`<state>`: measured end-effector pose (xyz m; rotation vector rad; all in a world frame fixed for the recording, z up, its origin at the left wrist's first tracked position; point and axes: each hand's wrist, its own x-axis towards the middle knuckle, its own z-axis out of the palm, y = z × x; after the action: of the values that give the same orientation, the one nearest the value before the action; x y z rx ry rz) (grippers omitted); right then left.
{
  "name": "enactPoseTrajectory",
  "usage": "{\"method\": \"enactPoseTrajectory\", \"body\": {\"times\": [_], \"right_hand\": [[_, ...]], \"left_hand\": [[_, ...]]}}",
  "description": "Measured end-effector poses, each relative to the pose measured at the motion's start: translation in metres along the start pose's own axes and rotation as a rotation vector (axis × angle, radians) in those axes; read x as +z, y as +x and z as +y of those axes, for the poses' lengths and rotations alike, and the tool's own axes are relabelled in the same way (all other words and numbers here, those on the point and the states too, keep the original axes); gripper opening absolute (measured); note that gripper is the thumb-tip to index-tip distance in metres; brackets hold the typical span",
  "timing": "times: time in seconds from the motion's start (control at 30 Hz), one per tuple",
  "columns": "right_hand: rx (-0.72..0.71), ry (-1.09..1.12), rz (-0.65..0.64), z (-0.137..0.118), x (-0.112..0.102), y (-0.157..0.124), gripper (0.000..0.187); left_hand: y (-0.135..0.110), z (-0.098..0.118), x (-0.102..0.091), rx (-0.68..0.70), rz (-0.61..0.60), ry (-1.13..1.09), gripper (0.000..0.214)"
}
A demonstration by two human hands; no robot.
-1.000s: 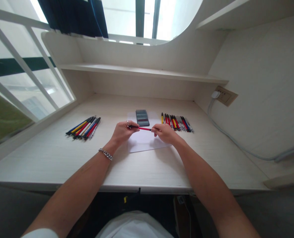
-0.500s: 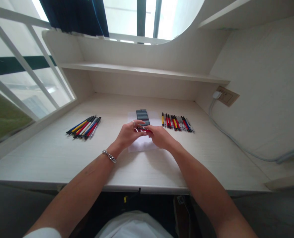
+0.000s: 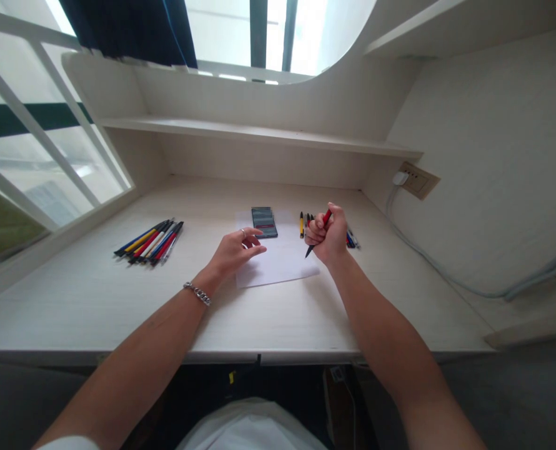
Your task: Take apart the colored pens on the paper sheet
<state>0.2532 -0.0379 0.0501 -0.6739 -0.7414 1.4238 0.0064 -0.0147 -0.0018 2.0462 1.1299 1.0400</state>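
Observation:
In my right hand [image 3: 330, 236] is a red pen [image 3: 327, 217] with a black tip that points down and to the left; my fingers wrap round it and my thumb is at its upper end. My left hand [image 3: 237, 251] is empty, fingers apart, over the left side of a white sheet of paper [image 3: 282, 265]. A dark phone [image 3: 264, 222] lies on the upper part of the sheet, just beyond my left fingertips. Behind my right hand lies a row of pens, partly hidden by it, with a yellow pen [image 3: 301, 225] at its left end.
A bundle of pens [image 3: 151, 242] in several colours lies at the left of the white desk [image 3: 132, 312]. A shelf [image 3: 259, 134] runs along the back. On the right wall a socket [image 3: 418, 180] holds a plug, and its cable [image 3: 428, 265] hangs down the wall.
My hands were together over the paper with the red pen between them. My right hand has moved right with the pen; my left hand has let go and stays near the phone.

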Motion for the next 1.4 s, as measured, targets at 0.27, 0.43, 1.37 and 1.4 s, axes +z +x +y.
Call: {"method": "enactPoseTrajectory", "body": {"times": [0.27, 0.43, 1.37, 1.4], "right_hand": [[0.026, 0.04, -0.053, 0.002, 0.001, -0.001, 0.07], [0.012, 0.063, -0.053, 0.002, 0.0, -0.001, 0.067], [-0.035, 0.062, 0.02, 0.009, 0.0, 0.003, 0.068], [-0.048, 0.056, 0.034, 0.01, 0.0, 0.004, 0.068]], "left_hand": [[0.001, -0.001, -0.001, -0.025, -0.018, 0.024, 0.037], [0.001, -0.004, -0.001, -0.035, -0.021, 0.045, 0.033], [0.003, -0.01, -0.002, -0.04, -0.038, 0.127, 0.027], [0.003, -0.01, -0.003, -0.04, -0.034, 0.129, 0.027]]}}
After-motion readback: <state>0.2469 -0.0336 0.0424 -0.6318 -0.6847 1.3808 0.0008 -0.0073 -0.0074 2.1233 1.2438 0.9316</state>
